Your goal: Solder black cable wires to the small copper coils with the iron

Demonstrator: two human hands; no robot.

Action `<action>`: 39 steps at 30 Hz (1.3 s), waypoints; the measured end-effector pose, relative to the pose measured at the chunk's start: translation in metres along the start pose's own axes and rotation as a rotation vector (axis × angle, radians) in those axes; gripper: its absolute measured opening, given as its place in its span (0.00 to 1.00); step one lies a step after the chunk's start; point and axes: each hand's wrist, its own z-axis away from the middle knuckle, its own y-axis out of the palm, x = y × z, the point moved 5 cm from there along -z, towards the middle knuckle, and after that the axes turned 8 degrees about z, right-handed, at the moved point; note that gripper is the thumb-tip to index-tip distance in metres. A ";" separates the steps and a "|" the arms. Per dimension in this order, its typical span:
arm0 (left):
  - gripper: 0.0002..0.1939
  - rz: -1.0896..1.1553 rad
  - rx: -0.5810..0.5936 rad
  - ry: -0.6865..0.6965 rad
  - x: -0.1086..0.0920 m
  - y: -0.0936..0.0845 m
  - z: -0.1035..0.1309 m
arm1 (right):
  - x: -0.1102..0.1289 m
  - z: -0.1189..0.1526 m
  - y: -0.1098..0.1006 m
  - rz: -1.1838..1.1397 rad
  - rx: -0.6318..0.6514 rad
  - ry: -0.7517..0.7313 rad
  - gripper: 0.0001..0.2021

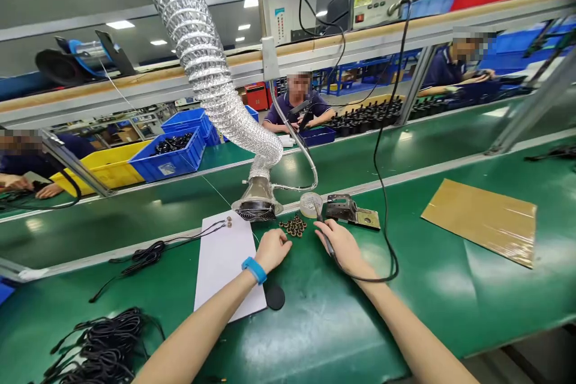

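Note:
My right hand [339, 243] is closed around a soldering iron [330, 246], whose front end reaches to a small round clear dish [310, 204]. A black cord runs from its back end. My left hand [272, 250], with a blue wristband [254, 270], has curled fingers beside a small pile of brass-coloured parts [294, 226]; what it holds, if anything, is hidden. Under that forearm lies a white board [225, 264], with a black cable's end pieces [229, 222] at its top edge. A metal iron stand [348, 210] is right of the dish.
A fume duct [258, 195] hangs above the board. A black disc [275, 297] lies near my left wrist, bundled black cables [108, 345] at lower left, and a brown sheet [483, 222] at right. Blue bins [168, 159] and several people are beyond the bench.

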 end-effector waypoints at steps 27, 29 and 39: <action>0.08 -0.211 -0.079 0.122 0.004 0.018 -0.026 | -0.021 0.013 0.009 -0.126 -0.004 0.151 0.14; 0.07 -0.204 -0.070 0.127 0.003 0.017 -0.025 | -0.021 0.013 0.009 -0.130 -0.004 0.152 0.14; 0.09 -0.145 -0.026 0.122 0.007 0.014 -0.015 | -0.027 0.015 0.012 -0.155 -0.009 0.169 0.14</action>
